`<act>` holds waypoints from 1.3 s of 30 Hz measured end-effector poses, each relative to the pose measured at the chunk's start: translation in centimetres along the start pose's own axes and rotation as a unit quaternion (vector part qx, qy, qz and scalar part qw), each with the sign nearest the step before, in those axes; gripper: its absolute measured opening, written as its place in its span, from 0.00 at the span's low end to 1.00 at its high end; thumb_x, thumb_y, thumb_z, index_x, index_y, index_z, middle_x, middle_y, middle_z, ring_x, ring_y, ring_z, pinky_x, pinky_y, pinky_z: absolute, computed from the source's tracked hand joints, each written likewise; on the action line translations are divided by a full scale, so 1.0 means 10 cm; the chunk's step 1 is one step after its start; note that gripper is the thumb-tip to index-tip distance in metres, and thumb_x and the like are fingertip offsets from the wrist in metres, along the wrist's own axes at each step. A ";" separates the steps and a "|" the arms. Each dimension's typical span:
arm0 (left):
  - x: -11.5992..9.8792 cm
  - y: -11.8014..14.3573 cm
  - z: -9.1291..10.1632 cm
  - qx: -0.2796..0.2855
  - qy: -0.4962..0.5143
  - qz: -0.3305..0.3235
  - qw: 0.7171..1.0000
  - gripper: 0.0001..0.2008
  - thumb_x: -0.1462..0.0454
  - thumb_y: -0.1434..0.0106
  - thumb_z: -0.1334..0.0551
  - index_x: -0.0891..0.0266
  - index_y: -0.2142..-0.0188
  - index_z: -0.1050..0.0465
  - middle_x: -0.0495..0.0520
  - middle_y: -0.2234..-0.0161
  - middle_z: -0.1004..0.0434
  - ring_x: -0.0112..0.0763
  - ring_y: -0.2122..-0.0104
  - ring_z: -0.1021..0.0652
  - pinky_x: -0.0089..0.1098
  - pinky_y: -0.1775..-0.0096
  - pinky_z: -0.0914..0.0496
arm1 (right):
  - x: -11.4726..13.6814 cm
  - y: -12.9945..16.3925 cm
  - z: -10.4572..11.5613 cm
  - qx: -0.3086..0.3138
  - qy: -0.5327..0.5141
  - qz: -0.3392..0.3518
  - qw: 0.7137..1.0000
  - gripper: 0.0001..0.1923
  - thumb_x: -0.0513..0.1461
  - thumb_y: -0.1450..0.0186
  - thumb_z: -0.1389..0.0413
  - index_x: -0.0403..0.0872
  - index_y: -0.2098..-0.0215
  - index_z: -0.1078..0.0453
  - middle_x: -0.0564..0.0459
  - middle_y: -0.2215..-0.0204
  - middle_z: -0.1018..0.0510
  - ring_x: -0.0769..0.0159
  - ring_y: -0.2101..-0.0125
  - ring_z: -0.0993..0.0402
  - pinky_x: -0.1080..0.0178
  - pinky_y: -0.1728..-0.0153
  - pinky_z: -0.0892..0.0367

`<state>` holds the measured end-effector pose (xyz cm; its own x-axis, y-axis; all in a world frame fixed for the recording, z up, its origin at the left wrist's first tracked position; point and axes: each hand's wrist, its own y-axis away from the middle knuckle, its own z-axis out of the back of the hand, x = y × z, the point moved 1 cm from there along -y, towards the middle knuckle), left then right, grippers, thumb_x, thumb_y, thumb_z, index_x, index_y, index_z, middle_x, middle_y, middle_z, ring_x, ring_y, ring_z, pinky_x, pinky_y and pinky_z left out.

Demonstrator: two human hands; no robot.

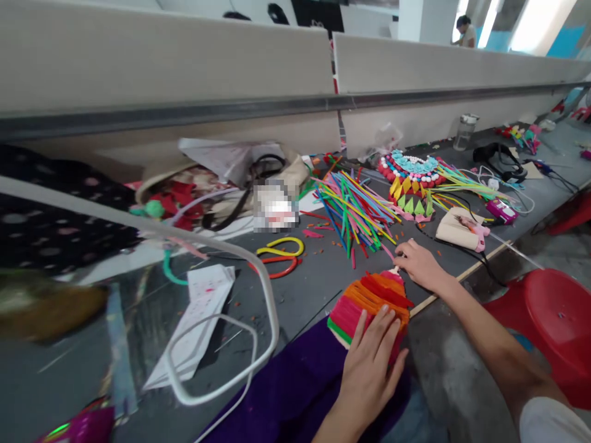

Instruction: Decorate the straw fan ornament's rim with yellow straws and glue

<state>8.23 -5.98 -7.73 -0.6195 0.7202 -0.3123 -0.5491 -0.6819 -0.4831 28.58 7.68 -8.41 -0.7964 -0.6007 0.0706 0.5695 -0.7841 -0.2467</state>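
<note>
A flat piece covered in rows of fuzzy pipe cleaners (348, 307), in pink, orange and red with a green edge, rests over purple cloth at the table's edge. My left hand (372, 360) lies flat on it with fingers stretched out. Just beyond its far end, the fingers of my right hand (420, 264) are bent together around a thin pink pipe cleaner (388, 251); the fingertips are partly hidden. A loose heap of coloured pipe cleaners (353, 209) spreads out ahead of both hands.
Yellow-and-red-handled scissors (279, 257) lie left of the heap. A white cable (272, 307) loops across the left foreground near folded paper (207, 314). Beaded and pointed ornaments (410, 184), a pink-handled tool (478, 237) and a red stool (561, 320) are to the right.
</note>
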 end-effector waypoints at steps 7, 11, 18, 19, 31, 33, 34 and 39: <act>0.16 0.55 0.19 -0.110 0.013 0.060 0.992 0.25 0.71 0.41 0.38 0.61 0.43 0.36 0.61 0.46 0.28 0.43 0.43 0.31 0.49 0.38 0.45 | -0.05 0.00 0.37 -0.001 -0.024 0.081 0.996 0.12 0.28 0.35 0.51 0.46 0.63 0.29 0.46 0.62 0.26 0.60 0.59 0.35 0.60 0.59 0.41; 0.18 0.78 0.35 -0.225 0.068 0.139 0.962 0.28 0.70 0.42 0.37 0.57 0.43 0.37 0.60 0.44 0.31 0.46 0.42 0.33 0.51 0.40 0.43 | -0.06 0.14 0.82 -0.033 -0.079 0.058 0.995 0.11 0.33 0.33 0.54 0.46 0.64 0.30 0.47 0.68 0.25 0.60 0.64 0.32 0.61 0.62 0.39; 0.18 0.76 0.58 -0.397 0.466 0.310 0.727 0.24 0.59 0.38 0.39 0.54 0.42 0.39 0.58 0.39 0.37 0.43 0.39 0.37 0.45 0.38 0.45 | 0.59 0.18 1.08 -0.145 -0.230 -0.145 0.951 0.06 0.40 0.34 0.50 0.49 0.67 0.33 0.56 0.76 0.26 0.66 0.76 0.30 0.65 0.72 0.39; 0.23 0.71 0.60 -0.389 0.535 0.316 0.680 0.23 0.57 0.38 0.40 0.55 0.44 0.37 0.59 0.41 0.35 0.43 0.40 0.36 0.45 0.39 0.45 | 0.76 0.14 1.00 -0.161 -0.278 -0.161 0.933 0.06 0.41 0.35 0.50 0.49 0.67 0.33 0.57 0.78 0.26 0.67 0.79 0.31 0.66 0.74 0.39; 0.74 0.08 0.66 -0.381 0.760 0.248 0.465 0.17 0.63 0.52 0.27 0.61 0.64 0.29 0.48 0.67 0.20 0.27 0.69 0.21 0.29 0.62 0.29 | 2.26 -0.25 -0.18 -0.329 -0.414 -0.233 0.816 0.10 0.45 0.34 0.51 0.47 0.64 0.35 0.50 0.71 0.24 0.62 0.71 0.26 0.63 0.69 0.32; 0.75 0.04 0.59 -0.364 0.760 0.265 0.468 0.18 0.64 0.54 0.27 0.63 0.64 0.28 0.50 0.68 0.19 0.27 0.72 0.21 0.28 0.65 0.29 | 2.37 -0.26 -0.27 -0.339 -0.420 -0.238 0.808 0.11 0.46 0.33 0.52 0.47 0.63 0.35 0.48 0.69 0.23 0.61 0.69 0.25 0.62 0.68 0.31; 0.77 0.01 0.56 -0.356 0.756 0.277 0.474 0.18 0.64 0.55 0.26 0.65 0.65 0.27 0.51 0.70 0.19 0.28 0.73 0.21 0.28 0.66 0.29 | 2.40 -0.28 -0.30 -0.344 -0.423 -0.240 0.803 0.11 0.46 0.33 0.51 0.47 0.63 0.35 0.48 0.68 0.23 0.60 0.68 0.24 0.62 0.67 0.31; 0.95 -0.06 0.61 -0.362 0.737 0.303 0.483 0.17 0.67 0.57 0.25 0.67 0.68 0.26 0.54 0.73 0.18 0.33 0.73 0.19 0.30 0.65 0.27 | 2.37 -0.35 -0.34 -0.313 -0.495 -0.220 0.780 0.13 0.48 0.36 0.46 0.47 0.63 0.31 0.49 0.68 0.22 0.61 0.69 0.25 0.63 0.69 0.31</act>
<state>-0.76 0.52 -5.45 0.8230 0.0874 -0.5613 0.1527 -0.9858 0.0705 6.97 -3.27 -9.14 -0.1621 -0.3644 0.9170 -0.1711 -0.9049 -0.3898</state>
